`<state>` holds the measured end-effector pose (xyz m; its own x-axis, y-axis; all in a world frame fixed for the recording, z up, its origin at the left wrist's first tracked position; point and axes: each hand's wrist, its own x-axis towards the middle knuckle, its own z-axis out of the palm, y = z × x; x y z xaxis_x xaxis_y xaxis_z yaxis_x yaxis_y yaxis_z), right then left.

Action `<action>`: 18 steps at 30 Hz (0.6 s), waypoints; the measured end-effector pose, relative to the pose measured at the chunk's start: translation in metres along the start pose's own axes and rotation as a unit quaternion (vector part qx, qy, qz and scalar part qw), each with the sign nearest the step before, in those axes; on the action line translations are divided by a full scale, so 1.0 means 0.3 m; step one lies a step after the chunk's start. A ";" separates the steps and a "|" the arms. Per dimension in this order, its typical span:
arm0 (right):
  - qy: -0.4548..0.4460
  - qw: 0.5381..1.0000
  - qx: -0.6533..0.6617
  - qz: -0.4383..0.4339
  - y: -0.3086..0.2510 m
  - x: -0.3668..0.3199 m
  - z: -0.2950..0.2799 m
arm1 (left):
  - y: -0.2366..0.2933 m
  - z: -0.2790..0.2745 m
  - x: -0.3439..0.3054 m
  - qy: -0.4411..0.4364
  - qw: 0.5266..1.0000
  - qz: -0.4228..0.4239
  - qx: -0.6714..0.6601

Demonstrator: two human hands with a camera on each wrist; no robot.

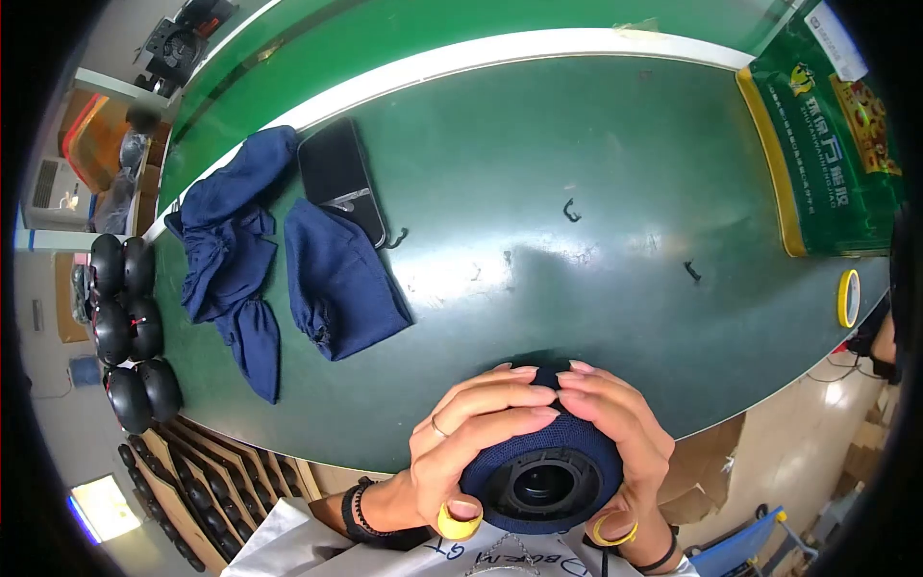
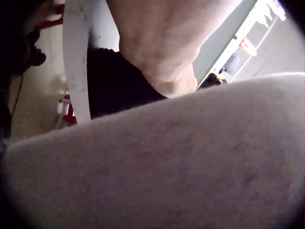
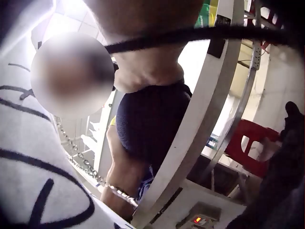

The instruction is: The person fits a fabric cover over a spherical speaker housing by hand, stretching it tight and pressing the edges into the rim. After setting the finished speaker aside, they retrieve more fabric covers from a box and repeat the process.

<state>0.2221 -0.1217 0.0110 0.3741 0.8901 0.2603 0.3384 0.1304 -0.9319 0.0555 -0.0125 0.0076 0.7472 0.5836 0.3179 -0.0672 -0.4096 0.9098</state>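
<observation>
Both hands grip a round, wheel-like part (image 1: 586, 460) wrapped in navy knitted fabric, held at the near table edge in front of the body. Its black plastic hub (image 1: 501, 486), with a hole in the middle, faces up toward the head camera. My left hand (image 1: 476, 423) curls round its left side and my right hand (image 1: 625, 423) round its right, fingertips nearly meeting over the far rim. Yellow tape wraps both thumbs. In the right wrist view the navy fabric (image 3: 147, 119) bulges below the wrist; in the left wrist view a sleeve hides much of the work.
Navy fabric pieces (image 1: 351, 288) lie on the green table (image 1: 481, 183) at left, beside a flat black tray (image 1: 336, 173). Small black scraps (image 1: 572, 210) are scattered about. A green bag (image 1: 827, 144) and a yellow tape roll (image 1: 848, 298) sit at right. Black wheels (image 1: 130, 327) stand at far left.
</observation>
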 end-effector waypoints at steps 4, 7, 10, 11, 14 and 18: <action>0.003 0.993 0.066 0.098 -0.022 0.006 -0.009 | 0.016 -0.002 0.013 0.002 0.996 -0.072 -0.054; 0.009 0.993 0.068 0.096 -0.021 0.003 -0.004 | 0.019 0.003 0.013 0.009 0.996 -0.071 -0.048; 0.017 0.994 0.060 0.093 -0.036 0.002 -0.002 | 0.003 0.006 0.004 0.027 0.998 -0.029 -0.041; 0.028 0.995 0.055 0.080 -0.037 0.000 0.004 | -0.006 0.009 0.001 0.037 0.999 -0.009 -0.035; 0.050 0.995 0.063 0.053 -0.027 -0.018 0.013 | -0.012 0.011 -0.011 0.043 0.999 0.012 -0.015; 0.069 0.997 0.024 -0.031 -0.008 -0.033 0.018 | 0.017 0.015 -0.010 0.051 0.998 0.030 0.006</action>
<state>0.2129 -0.1285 0.0094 0.4710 0.8113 0.3464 0.3229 0.2068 -0.9235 0.0560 -0.0195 0.0101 0.6713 0.6258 0.3972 -0.1013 -0.4534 0.8855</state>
